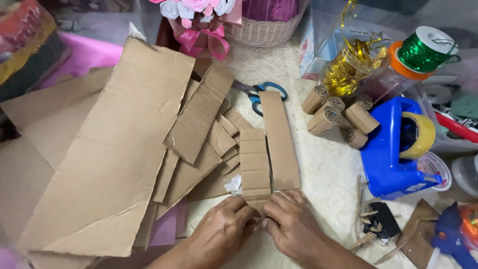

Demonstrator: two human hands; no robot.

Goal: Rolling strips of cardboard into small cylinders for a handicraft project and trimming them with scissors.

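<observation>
My left hand (221,230) and my right hand (290,223) meet at the near end of a narrow creased cardboard strip (254,162), and both pinch that end between fingers and thumbs. The strip lies flat, pointing away from me. A longer plain cardboard strip (279,139) lies right beside it on the right. Several small rolled cardboard tubes (338,117) sit in a cluster further right.
Large cardboard sheets (114,149) and offcuts cover the left. Blue-handled scissors (264,94) lie behind the strips. A blue tape dispenser (396,149), a gold ribbon spool (348,67), a green ribbon spool (423,50), a blue glue gun (450,239) and a wicker basket (264,27) stand around.
</observation>
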